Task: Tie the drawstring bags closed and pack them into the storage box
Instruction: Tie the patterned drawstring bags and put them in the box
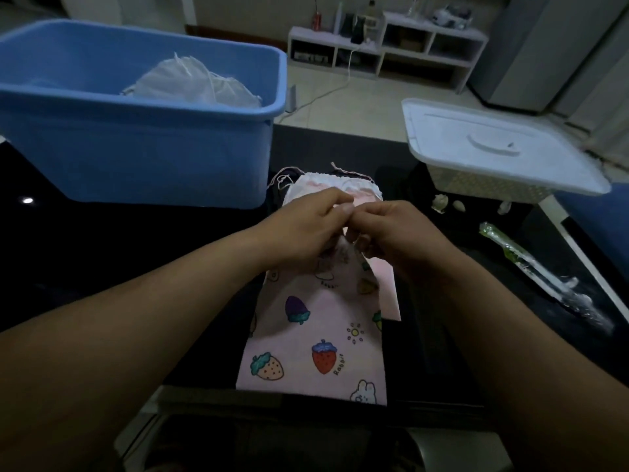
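The gathered neck of the strawberry bag [315, 338] is pinched by the left hand [303, 229] and right hand [391, 233]; a blue box [136, 158] is set far left.

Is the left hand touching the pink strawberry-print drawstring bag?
Touching. Head view: left hand pinches the pink strawberry-print drawstring bag at its gathered neck.

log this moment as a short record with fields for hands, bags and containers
left hand: pinches the gathered neck of the strawberry-print bag
right hand: pinches the same neck, fingertips meeting the other hand's
strawberry-print bag: flat on the dark table, knot hidden by the fingers
pink bag: partly under it, cords loose at the far end
blue box: far left, open, white bags inside
white basket: far right, lid on
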A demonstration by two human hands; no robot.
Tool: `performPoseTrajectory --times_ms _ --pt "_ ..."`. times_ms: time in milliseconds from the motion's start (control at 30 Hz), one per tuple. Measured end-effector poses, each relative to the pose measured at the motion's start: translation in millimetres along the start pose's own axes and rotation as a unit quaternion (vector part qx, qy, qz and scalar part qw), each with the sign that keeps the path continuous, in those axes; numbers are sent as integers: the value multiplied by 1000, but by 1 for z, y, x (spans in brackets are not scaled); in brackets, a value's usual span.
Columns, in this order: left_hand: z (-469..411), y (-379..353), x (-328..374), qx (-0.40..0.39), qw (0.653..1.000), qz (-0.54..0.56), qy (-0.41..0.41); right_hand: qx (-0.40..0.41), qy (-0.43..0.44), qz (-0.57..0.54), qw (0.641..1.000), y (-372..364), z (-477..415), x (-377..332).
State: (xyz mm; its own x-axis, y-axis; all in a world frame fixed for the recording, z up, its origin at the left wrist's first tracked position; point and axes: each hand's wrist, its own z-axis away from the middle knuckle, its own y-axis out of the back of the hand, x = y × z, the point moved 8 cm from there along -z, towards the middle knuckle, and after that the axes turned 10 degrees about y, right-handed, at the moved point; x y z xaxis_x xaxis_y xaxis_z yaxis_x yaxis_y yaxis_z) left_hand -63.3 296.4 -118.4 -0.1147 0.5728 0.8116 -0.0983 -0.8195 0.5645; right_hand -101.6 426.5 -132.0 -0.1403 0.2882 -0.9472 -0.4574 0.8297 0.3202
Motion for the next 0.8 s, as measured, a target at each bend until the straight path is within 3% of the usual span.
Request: performPoseTrajectory --times_ms 300,500,600,800 --pt "-2 13 -11 51 989 -139 3 23 9 32 999 6 -5 1" --pt "-3 25 -4 68 994 -76 39 35 37 80 996 2 -5 -10" --pt "-4 18 -14 12 997 20 80 41 49 87 994 1 -6 -10" --pt "-4 11 -22 -9 997 46 68 0 35 93 995 -1 -4 -6"
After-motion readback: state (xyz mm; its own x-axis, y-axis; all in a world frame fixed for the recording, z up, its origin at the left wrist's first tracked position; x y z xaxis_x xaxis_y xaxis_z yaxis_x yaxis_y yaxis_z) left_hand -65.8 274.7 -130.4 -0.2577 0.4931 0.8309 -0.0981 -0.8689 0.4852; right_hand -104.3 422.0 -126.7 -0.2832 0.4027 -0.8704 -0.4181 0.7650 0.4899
